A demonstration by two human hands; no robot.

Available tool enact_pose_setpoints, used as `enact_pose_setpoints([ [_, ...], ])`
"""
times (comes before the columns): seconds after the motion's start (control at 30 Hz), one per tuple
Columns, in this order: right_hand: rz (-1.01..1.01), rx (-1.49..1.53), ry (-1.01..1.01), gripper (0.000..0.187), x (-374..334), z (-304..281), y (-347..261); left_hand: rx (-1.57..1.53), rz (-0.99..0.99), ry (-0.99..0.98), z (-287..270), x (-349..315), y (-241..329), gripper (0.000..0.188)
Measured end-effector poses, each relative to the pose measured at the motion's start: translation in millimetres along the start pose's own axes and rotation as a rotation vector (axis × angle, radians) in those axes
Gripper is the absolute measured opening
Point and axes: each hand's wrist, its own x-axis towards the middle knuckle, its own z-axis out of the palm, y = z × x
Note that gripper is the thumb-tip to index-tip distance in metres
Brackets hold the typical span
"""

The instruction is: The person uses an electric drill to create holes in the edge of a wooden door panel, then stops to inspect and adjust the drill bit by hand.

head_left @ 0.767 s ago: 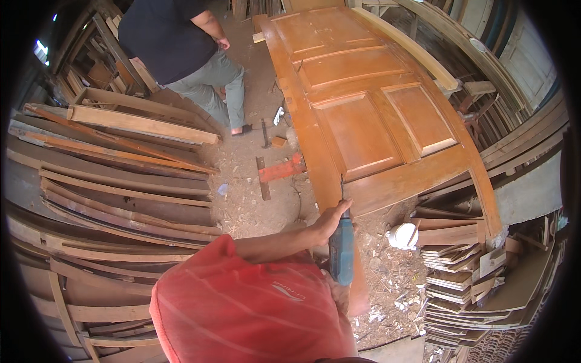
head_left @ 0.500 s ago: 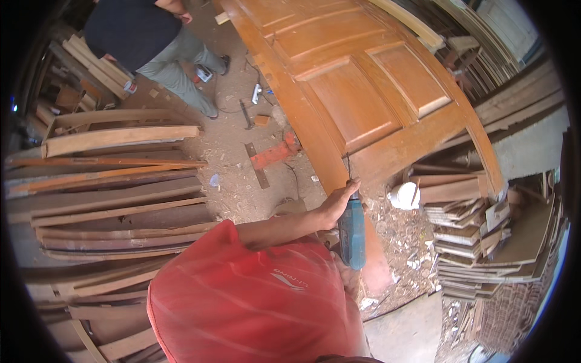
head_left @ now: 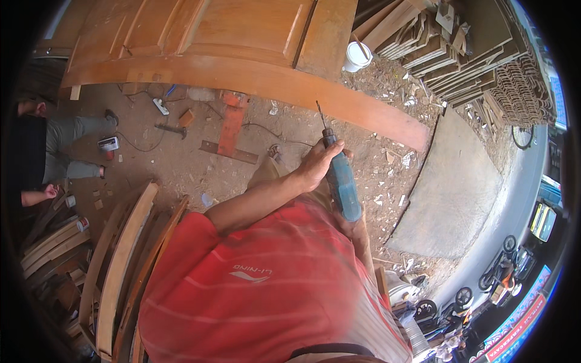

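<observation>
Upper garment: red shirt (head_left: 260, 302), crossed by faint pale slanting stripes; a paler, striped area shows on its right side. Chest bears a white curved mark (head_left: 249, 276) with small lettering on its far side. Left sleeve (head_left: 181, 242): red, short. Left hand (head_left: 316, 166) and right hand (head_left: 351, 224): bare. Legwear (head_left: 264, 173): beige. Dark curved band (head_left: 333, 349) at near edge: nature unclear.

Soft daylight, brightest at right over the road (head_left: 525, 187); left side dim, co-worker's dark shirt (head_left: 30, 154) sinking into the black fisheye rim. Pale sheen on panelled door (head_left: 242, 27). Whitish haze across lower right of red shirt (head_left: 260, 302). Motorcycles (head_left: 501, 266) at right warped, small, indistinct. Drill bit (head_left: 321, 114) fairly crisp.
</observation>
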Motion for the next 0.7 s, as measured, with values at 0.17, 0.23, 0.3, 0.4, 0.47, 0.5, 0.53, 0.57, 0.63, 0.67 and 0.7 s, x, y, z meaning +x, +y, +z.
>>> enact_pose_setpoints([
  [0.17,0.082,0.01,0.138,0.029,-35.9,40.8,-2.8,0.113,-0.043,0.067,-24.8,-19.0,-33.0,0.028],
  [0.23,0.04,0.044,0.172,0.029,-41.8,57.9,13.6,0.122,-0.08,0.051,-29.6,-25.9,-36.1,0.028],
  [0.3,0.044,0.061,0.175,0.029,-44.6,80.7,38.4,0.198,-0.053,0.05,-55.0,-23.1,-46.4,0.03],
  [0.4,0.005,0.12,0.26,0.031,-39.4,104.8,45.3,0.26,-0.058,0.052,-43.6,-32.5,-32.8,0.032],
  [0.47,-0.035,0.106,0.207,0.032,-39.9,107.5,45.8,0.32,-0.053,0.035,-49.7,-30.6,-35.0,0.035],
  [0.5,-0.027,0.124,0.222,0.032,-35.9,113.6,45.6,0.326,-0.065,0.046,-55.5,-27.2,-30.2,0.035],
  [0.53,0.019,0.099,0.22,0.037,-29.2,116.2,45.2,0.327,-0.073,0.048,-55.6,-23.2,-26.1,0.035],
  [0.57,0.066,0.076,0.219,0.043,-26.5,118.9,46.7,0.347,-0.08,0.058,-54.2,-21.8,-23.1,0.036],
  [0.63,0.011,0.112,0.276,0.039,-24.4,128.8,54.9,0.364,-0.084,0.053,-53.7,-18.3,-25.0,0.035],
  [0.67,-0.049,0.135,0.311,0.035,-21.1,134.7,57.5,0.367,-0.077,0.065,-55.7,-15.5,-23.4,0.035],
  [0.7,-0.048,0.15,0.329,0.035,-17.1,140.0,59.6,0.387,-0.084,0.054,-58.5,-11.7,-19.6,0.035],
])
